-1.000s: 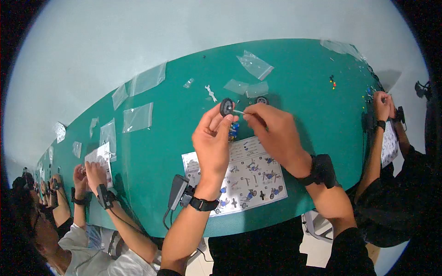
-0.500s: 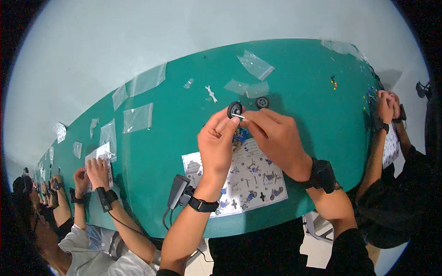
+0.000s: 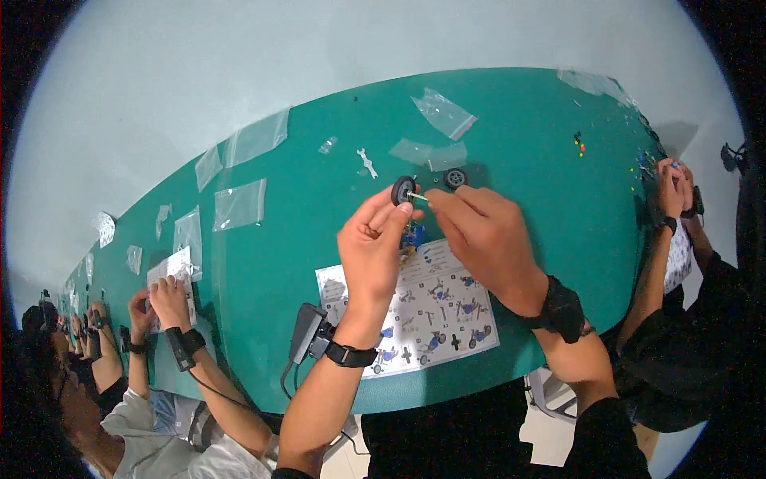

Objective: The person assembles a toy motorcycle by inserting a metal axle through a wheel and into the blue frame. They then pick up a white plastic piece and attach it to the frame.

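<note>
Between the thumb and fingers of my left hand is a small black toy wheel, held on edge above the table. My right hand pinches a thin metal rod, whose far end meets the wheel's hub. A second black wheel lies just beyond my right fingers. Below my hands is a partly hidden blue toy part, at the top edge of a printed instruction sheet.
On the green table lie a white flat wrench and clear plastic bags. Small coloured pieces are scattered to the right. Another person's hands work at left over a sheet; a person's hands are busy at right.
The wheel has turned slightly and shifted left. The rod has gone from lying across the wheel's face to pointing into its hub, as my right hand drew a little right.
</note>
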Motion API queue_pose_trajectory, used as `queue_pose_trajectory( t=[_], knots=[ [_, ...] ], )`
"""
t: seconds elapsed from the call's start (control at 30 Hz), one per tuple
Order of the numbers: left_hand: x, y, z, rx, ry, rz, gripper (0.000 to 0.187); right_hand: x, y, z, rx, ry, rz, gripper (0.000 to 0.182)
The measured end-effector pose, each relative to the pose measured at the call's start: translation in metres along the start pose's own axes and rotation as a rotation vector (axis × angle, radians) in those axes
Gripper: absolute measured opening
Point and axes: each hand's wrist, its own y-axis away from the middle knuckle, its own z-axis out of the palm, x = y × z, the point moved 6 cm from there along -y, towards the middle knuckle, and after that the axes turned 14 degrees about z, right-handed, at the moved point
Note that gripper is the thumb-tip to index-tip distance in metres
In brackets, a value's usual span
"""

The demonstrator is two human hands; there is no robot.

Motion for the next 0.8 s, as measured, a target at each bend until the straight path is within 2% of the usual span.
queue_pose_trajectory(
  t=[0.13,0.4,0.5,0.6,0.8],
  knots=[
    [0.008,0.001,-0.001,0.005,-0.182,0.077,0.034,-0.012,0.003,-0.005,0.007,0.187,-0.088,0.03],
    [0.01,0.002,0.001,-0.012,-0.117,0.076,0.032,-0.016,0.006,-0.003,-0.047,0.184,-0.043,0.023],
    [0.011,0.002,-0.002,-0.002,-0.198,0.101,0.03,-0.012,0.006,0.0,-0.036,0.091,0.014,0.016],
    [0.013,0.002,-0.003,-0.03,-0.29,0.189,0.03,0.001,0.002,0.005,-0.041,-0.231,0.16,0.007],
    [0.029,0.001,0.0,-0.105,-0.411,0.332,0.031,0.024,0.003,0.021,-0.358,-0.671,0.575,0.012]
  ],
)
